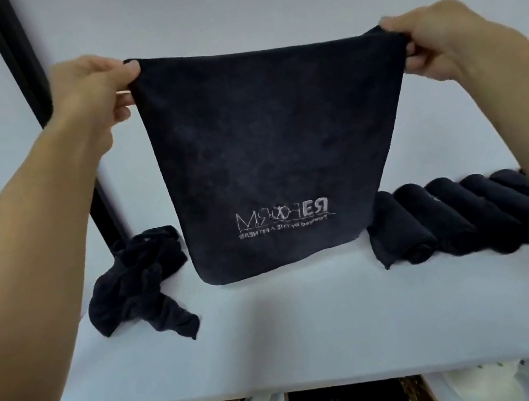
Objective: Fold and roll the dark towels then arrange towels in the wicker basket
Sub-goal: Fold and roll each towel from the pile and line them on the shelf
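At the far left, the left hand (92, 85) pinched the upper corner of the held towel (276, 150), its fingers (123, 113) curled behind the cloth and the thumb in front. Below it a crumpled towel (138, 286) lay in a heap on the white shelf (279, 343), near the black frame (29, 81), probably waiting its turn.

The held towel hung flat between both hands, its lower edge just above the shelf. That looked like a shake-out to square the cloth before the first fold. Its pale lettering (285, 219) read mirrored, so the printed face was turned away.

To the right, the rolled towels (460, 221) lay side by side in a row on the shelf, likely finished and set aside for packing. Above them the right hand (431, 35) gripped the other upper corner in the same pinch.

The right forearm covered the end of the row, so the count was unclear. The hanging towel hid the shelf behind it. The things under the shelf were cut off and blurred. No wicker basket could be made out with any certainty.
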`<state>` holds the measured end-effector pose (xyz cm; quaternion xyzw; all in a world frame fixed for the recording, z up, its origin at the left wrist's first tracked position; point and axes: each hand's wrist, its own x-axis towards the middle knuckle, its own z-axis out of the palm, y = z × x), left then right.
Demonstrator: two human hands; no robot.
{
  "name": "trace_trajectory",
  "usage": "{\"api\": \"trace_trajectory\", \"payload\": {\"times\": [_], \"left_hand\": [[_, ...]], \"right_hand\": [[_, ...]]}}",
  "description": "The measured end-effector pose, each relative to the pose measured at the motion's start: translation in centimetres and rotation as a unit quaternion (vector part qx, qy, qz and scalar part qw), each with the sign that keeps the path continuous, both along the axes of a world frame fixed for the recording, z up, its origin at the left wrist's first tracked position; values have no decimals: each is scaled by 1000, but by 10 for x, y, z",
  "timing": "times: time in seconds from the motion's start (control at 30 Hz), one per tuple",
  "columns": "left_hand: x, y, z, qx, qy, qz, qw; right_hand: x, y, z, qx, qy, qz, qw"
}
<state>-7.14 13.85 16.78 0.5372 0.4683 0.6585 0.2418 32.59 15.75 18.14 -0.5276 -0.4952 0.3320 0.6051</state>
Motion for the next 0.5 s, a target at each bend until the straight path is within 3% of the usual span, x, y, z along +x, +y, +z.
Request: {"api": "trace_trajectory", "payload": {"times": [0.13,0.23,0.3,0.37,0.5], "left_hand": [[5,14,5,-10,-64,-34,997],[2,19,2,-16,-88,-74,993],[-3,20,0,-10,-44,-72,996],[-7,22,-3,4,20,-43,999],[-11,32,-5,18,155,34,987]], "right_hand": [[10,12,-1,-57,86,93,990],[11,10,-5,-25,74,121,990],[12,8,-7,8,11,101,995],[11,5,-6,42,-111,56,991],[7,7,-4,117,-320,-32,939]]}}
